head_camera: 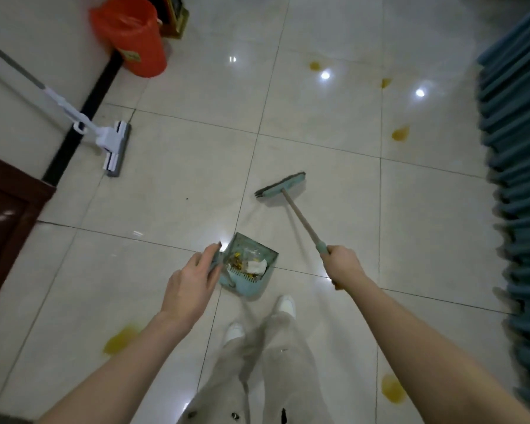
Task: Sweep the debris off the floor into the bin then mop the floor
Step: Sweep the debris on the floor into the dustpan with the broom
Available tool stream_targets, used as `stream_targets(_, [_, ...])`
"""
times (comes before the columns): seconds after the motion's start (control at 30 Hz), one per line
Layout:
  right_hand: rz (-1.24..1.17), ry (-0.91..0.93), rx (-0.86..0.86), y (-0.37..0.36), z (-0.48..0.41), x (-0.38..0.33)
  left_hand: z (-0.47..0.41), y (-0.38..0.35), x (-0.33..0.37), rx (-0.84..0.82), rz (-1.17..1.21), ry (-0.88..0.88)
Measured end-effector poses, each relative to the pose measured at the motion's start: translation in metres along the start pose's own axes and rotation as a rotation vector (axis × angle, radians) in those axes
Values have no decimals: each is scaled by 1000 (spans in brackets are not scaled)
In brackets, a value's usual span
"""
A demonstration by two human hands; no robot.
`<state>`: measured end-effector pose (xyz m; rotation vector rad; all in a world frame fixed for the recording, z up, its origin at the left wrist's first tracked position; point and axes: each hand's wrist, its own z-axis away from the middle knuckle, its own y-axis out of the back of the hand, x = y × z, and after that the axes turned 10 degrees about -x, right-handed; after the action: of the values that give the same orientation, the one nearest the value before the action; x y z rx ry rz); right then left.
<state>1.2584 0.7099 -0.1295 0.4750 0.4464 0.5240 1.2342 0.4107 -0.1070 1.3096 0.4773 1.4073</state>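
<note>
Looking down, you have your right grip [344, 266] clenched round the handle of the broom [280, 185], just behind the handle's teal sleeve. The broom slants forward, with its teal head on the floor [172, 191] ahead of you. Your left grip [193, 281] holds the dustpan [245, 289] by its left side, fingers laid along the teal edge and the thumb hidden. I cannot tell whether the pan sits on the tile or hangs just above it.

The debris [251, 266] lies inside the dustpan: yellow scraps, a crumpled white piece and something clear. The pan is just in front of your white shoes [285, 304]. The red bin [135, 41], lined with a red bag, stands well apart at the far left, against the wall. The mop [114, 148] is nearer you on the same side, its flat head on the floor and its pole leaning up along the wall.

Yellow stains [400, 133] dot the tiles, three ahead on the right and two nearer your feet. A teal pleated curtain [514, 185] runs down the right edge, and dark wooden furniture [6, 215] shows at the left.
</note>
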Motion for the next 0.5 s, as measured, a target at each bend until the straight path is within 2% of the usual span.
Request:
stream_targets(0.23, [240, -30, -93, -23, -13, 28, -6, -9, 13, 60, -40, -71])
stream_targets(0.33, [405, -18, -124, -42, 13, 66, -12, -7, 15, 32, -33, -36])
stream_targets(0.5, [530, -17, -219, -54, 76, 102, -11, -5, 21, -11, -28, -11])
